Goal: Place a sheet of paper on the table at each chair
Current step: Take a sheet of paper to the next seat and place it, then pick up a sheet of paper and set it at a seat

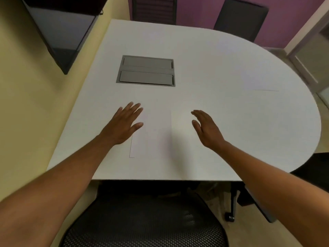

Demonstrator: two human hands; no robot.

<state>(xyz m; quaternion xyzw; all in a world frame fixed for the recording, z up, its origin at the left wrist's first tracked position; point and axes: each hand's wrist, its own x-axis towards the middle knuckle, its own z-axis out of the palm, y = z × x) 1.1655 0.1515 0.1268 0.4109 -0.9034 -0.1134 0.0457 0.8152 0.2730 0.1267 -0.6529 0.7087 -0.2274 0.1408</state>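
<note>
A white sheet of paper (pixel 156 132) lies flat on the white table (pixel 222 59), near the front edge, in front of the black mesh chair (pixel 146 221) below me. My left hand (pixel 124 123) rests flat with fingers spread on the sheet's left part. Just right of the sheet hovers my right hand (pixel 206 129), fingers apart and holding nothing. Another sheet (pixel 267 107) lies faintly visible at the table's right side. Two dark chairs, one at the far middle (pixel 154 9) and one at the far right (pixel 240 18), stand behind the table.
A grey cable hatch with two lids (pixel 146 71) is set into the tabletop's middle. A dark wall-mounted screen (pixel 60 32) hangs at the left on the yellow wall. Another chair's base and castor (pixel 231 216) shows under the table's right side.
</note>
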